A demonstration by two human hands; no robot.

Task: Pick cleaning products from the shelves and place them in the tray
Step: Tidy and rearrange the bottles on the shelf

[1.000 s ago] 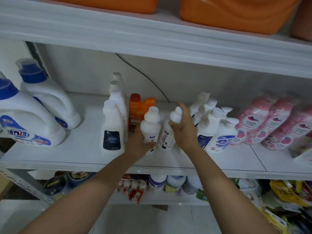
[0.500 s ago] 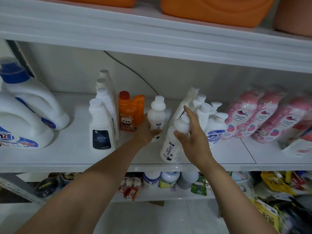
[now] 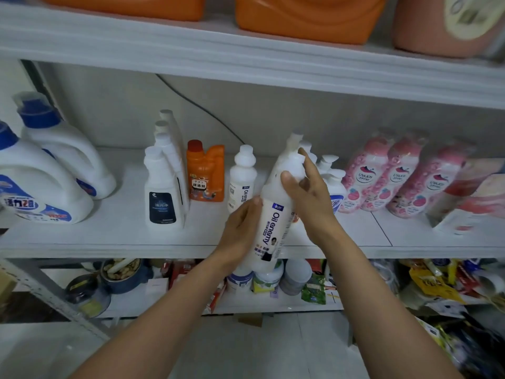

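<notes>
Nearest, a tilted white Oil enemy bottle (image 3: 273, 222), held off the shelf board and in front of its front edge, base low toward the camera, cap leaning up and to the right. Low on its left side, the left hand (image 3: 240, 228), fingers curled round the body. Up at the shoulder and neck, the right hand (image 3: 308, 203), thumb pressed on the shoulder, fingers wrapped behind the cap, forefinger straight. Below the hands, jars (image 3: 296, 274) and packets on a lower level. Just behind, on the middle shelf (image 3: 109, 236): a matching white bottle (image 3: 241, 176), upright; left of it an orange bottle (image 3: 205, 173), then a file of dark-labelled white bottles (image 3: 162, 192), then two big blue-capped jugs (image 3: 54, 160). Right of the hands, pump bottles (image 3: 334, 187) and wrapped pink bottles (image 3: 396, 179). Farthest up, orange jugs (image 3: 308, 17) on the top board.
</notes>
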